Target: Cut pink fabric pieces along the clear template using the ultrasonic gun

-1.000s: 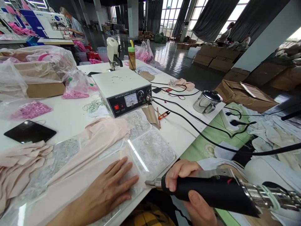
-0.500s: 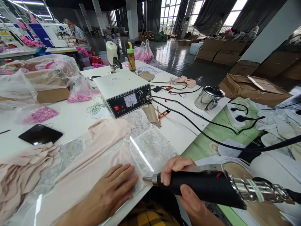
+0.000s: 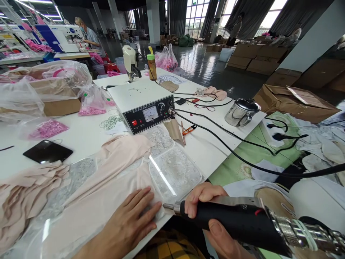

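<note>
- At the far left, a ruffled heap of pink pieces (image 3: 29,199) lies on the worktop (image 3: 207,151), probably close by for easy reach.
- The pale pink cloth (image 3: 94,208) is spread over the clear sheet (image 3: 175,172), which seems to give it a smooth bed.
- My left hand (image 3: 132,216) presses flat on that cloth, fingers extended, gripping nothing; I'd say this stops it sliding.
- Behind, the control box (image 3: 148,117) faces me, so its dial and knobs are readable.
- My right hand (image 3: 203,196) is wrapped around the black tool (image 3: 237,219), held low so its 1 metal tip points at the cloth's edge beside my left fingers; I cannot tell whether they touch.
- The thick cable (image 3: 285,175) loops out rightward, likely keeping slack off the cloth.
</note>
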`<state>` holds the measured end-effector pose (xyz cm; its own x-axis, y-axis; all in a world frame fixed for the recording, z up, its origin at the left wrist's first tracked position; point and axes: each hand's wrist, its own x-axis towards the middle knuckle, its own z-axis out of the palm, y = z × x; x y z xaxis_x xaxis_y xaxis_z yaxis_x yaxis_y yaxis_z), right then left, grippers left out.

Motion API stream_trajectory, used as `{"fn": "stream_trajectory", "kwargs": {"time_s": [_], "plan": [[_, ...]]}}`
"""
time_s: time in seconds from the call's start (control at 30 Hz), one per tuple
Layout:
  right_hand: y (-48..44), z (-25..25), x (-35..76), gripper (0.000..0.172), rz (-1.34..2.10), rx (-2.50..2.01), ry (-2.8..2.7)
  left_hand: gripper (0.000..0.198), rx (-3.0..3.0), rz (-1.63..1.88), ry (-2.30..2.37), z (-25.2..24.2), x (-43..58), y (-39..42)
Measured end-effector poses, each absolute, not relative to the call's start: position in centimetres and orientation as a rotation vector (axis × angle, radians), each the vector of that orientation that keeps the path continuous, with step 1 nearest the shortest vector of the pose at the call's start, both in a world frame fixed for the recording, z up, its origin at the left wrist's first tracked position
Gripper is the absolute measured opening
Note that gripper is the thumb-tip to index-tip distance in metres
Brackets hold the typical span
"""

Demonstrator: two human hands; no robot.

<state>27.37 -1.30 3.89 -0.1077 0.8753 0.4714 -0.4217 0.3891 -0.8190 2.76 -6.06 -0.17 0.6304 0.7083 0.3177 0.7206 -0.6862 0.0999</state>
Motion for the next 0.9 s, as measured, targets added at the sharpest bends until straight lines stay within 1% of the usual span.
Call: {"fn": "stream_trajectory", "kwargs": {"time_s": [0.13,0.23,0.4,0.57,0.9], "plan": [[-1.7,3.6,27.7,0.018,1.21,-0.565,-1.208,0.034,-2.771,-0.584,-1.269,-0.1,3.2,-6.2],[-1.8,3.4,27.8,0.018,1.224,-0.625,-1.153,0.032,-2.766,-0.58,-1.255,0.8,3.4,-6.0],[-1.4,3.7,27.5,0.016,1.129,-0.634,-1.165,0.032,-2.783,-0.542,-1.241,2.0,3.5,-5.9],[-1.3,4.4,26.9,0.017,1.129,-0.647,-1.144,0.031,-2.749,-0.659,-1.289,0.8,3.7,-6.1],[-0.3,4.2,25.7,0.018,1.169,-0.531,-1.151,0.033,-2.777,-0.62,-1.305,0.2,3.6,-6.1]]}}
